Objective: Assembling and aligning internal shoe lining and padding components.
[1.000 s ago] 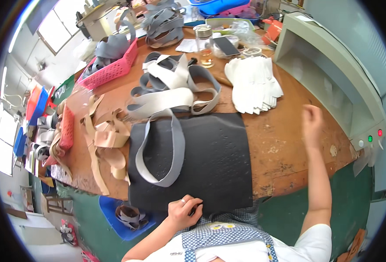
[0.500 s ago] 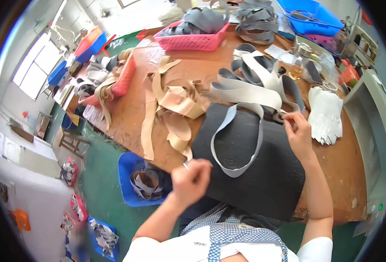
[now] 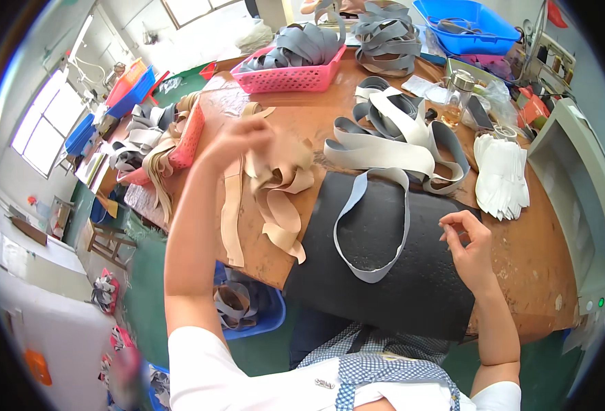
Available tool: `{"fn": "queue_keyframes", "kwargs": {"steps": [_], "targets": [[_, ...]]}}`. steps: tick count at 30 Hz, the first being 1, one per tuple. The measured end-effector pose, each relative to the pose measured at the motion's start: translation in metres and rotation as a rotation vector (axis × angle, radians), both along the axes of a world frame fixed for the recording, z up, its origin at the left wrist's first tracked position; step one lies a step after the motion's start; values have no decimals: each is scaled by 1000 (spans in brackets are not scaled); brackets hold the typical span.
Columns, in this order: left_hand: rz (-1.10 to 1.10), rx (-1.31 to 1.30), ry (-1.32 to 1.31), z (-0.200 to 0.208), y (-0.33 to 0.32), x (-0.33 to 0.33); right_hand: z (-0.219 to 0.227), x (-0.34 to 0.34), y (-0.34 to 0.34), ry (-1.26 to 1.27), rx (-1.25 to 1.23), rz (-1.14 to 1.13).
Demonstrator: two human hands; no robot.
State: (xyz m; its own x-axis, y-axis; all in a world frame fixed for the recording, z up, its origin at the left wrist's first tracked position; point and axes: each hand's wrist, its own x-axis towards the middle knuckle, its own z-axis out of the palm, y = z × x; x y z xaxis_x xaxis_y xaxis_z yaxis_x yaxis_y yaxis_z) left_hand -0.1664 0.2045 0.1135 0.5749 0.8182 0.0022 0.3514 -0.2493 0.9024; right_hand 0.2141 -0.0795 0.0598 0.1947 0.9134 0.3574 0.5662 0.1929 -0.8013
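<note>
Over the beige strips (image 3: 275, 198) at the left of the table, my left hand (image 3: 247, 137) is raised and smeared by motion. Its fingers are too blurred to show whether they hold anything. My right hand (image 3: 468, 248) hovers at the right part of a black mat (image 3: 398, 294), thumb and forefinger bent together. Anything between those fingertips is too small to make out. A grey-blue strip loop (image 3: 373, 275) lies on the mat, touched by neither hand. Behind it rest several wide grey and white strips (image 3: 384, 157), curled on the table.
White gloves (image 3: 501, 177) lie right of the mat, beside a grey machine housing (image 3: 576, 198). A pink basket (image 3: 285, 79) of grey strips stands at the back. A glass jar (image 3: 458, 96) and blue tray (image 3: 467, 34) are back right. A blue bin (image 3: 271, 318) sits below the left edge.
My left hand has swung up and forward from the mat's left edge to above the beige strips. My right hand has drawn back toward me, away from the grey strips.
</note>
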Motion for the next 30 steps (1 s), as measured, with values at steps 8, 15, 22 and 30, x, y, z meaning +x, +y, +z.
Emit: {"fn": "queue_keyframes", "kwargs": {"steps": [8,15,22,30], "targets": [[-218,187,235,60,-42,69,57,-55,63,130,86,198],[-234,173,151,60,-95,83,50,-90,115,573,-193,766],[-328,168,56,70,-96,87,60,-96,95,864,-302,1009],[535,658,-308,37,-128,92,63,-78,118,1151,-245,602]]}}
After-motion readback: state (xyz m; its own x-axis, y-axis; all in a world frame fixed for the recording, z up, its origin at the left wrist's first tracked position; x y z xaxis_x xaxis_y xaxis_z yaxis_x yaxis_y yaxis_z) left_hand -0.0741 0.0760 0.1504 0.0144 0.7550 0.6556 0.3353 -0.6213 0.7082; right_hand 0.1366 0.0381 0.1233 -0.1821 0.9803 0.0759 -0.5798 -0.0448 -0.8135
